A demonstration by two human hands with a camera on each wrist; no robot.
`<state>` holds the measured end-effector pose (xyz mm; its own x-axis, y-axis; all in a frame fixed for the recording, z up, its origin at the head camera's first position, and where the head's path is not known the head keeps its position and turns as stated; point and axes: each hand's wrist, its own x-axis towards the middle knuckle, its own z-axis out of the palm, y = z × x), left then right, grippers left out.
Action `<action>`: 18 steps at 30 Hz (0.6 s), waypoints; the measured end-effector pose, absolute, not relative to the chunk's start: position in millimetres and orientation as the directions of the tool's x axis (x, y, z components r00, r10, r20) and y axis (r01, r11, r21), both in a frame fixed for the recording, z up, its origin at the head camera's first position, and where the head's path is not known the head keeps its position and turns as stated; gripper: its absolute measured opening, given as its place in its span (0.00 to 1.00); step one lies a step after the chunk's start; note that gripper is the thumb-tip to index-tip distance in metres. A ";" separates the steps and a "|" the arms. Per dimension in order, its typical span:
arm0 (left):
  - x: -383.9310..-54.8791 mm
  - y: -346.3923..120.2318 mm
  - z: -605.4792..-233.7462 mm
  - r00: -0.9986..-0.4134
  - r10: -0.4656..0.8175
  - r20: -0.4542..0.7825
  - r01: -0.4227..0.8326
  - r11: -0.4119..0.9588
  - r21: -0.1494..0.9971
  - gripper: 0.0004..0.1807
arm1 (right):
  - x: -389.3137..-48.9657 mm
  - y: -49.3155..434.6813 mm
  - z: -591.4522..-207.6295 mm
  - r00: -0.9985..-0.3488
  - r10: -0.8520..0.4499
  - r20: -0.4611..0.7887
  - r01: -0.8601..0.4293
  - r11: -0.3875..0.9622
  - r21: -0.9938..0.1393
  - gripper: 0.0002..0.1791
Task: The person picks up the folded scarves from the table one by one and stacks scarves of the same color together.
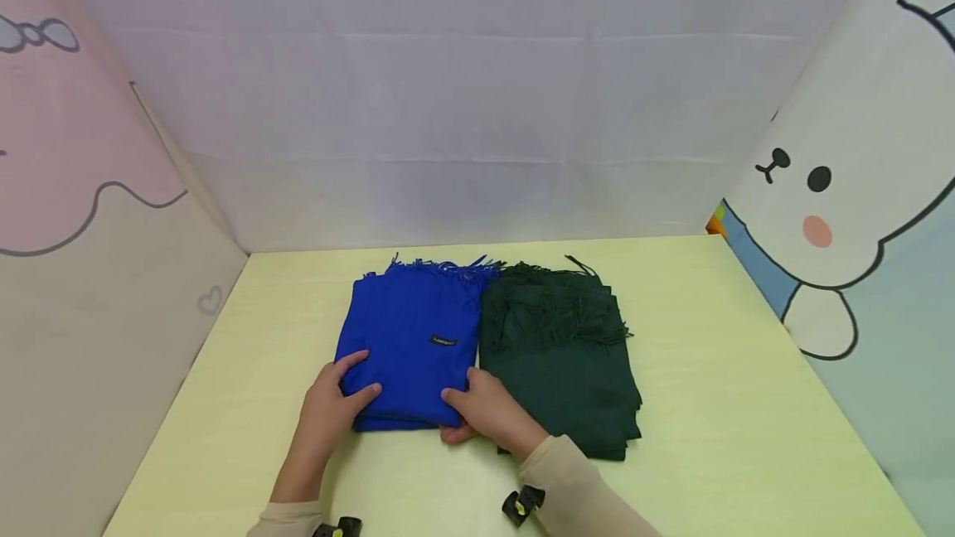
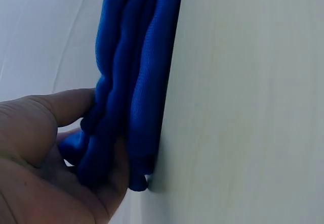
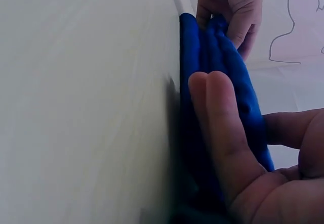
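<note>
A folded blue scarf (image 1: 414, 305) with a fringe along its far edge and a small dark label (image 1: 443, 341) lies flat. My left hand (image 1: 328, 404) grips its left edge near the front corner, thumb on top. In the left wrist view, the fingers of the left hand (image 2: 35, 148) reach in between the stacked blue layers (image 2: 147, 82). At the front right corner, my right hand (image 1: 492, 408) holds the scarf with the thumb above. Two fingers (image 3: 225, 118) lie along the folded front edge in the right wrist view.
A folded dark green scarf (image 1: 559, 388) with fringe lies directly right of the blue one, under the right forearm. Both rest on a pale yellow table (image 1: 716, 404). A white curtain (image 1: 462, 106) closes off the back, and printed cartoon panels (image 1: 880, 189) stand at the sides.
</note>
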<state>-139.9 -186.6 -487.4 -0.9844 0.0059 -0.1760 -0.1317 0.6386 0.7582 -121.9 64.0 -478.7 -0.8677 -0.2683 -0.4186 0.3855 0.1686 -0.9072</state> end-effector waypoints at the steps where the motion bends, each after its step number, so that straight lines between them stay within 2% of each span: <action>1: -140.4 -185.4 -487.1 -0.986 0.007 -0.165 -0.120 0.653 0.747 0.34 | -122.5 64.1 -479.0 -0.876 -0.257 -0.409 0.365 0.202 -0.909 0.25; 5: -142.4 -183.8 -486.3 -0.990 0.022 -0.142 -0.087 0.693 0.715 0.34 | -124.8 63.7 -481.5 -0.904 -0.218 -0.369 0.297 0.302 -0.906 0.21; 10: -144.2 -184.7 -486.0 -0.989 0.031 -0.148 -0.081 0.712 0.697 0.34 | -128.4 62.6 -484.3 -0.914 -0.195 -0.354 0.266 0.371 -0.890 0.23; 15: -144.9 -183.6 -486.0 -0.988 0.037 -0.149 -0.077 0.719 0.690 0.34 | -129.6 63.5 -484.1 -0.917 -0.192 -0.350 0.257 0.386 -0.886 0.25; 18: -144.9 -182.6 -486.5 -0.989 0.035 -0.144 -0.075 0.720 0.690 0.34 | -129.4 64.8 -481.2 -0.919 -0.194 -0.344 0.246 0.399 -0.883 0.23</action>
<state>-144.9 -182.6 -486.5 -0.9890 0.0352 -0.1437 -0.0746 0.7203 0.6897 -129.4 64.8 -481.2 -0.9189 -0.1938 -0.3435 0.2461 0.3990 -0.8833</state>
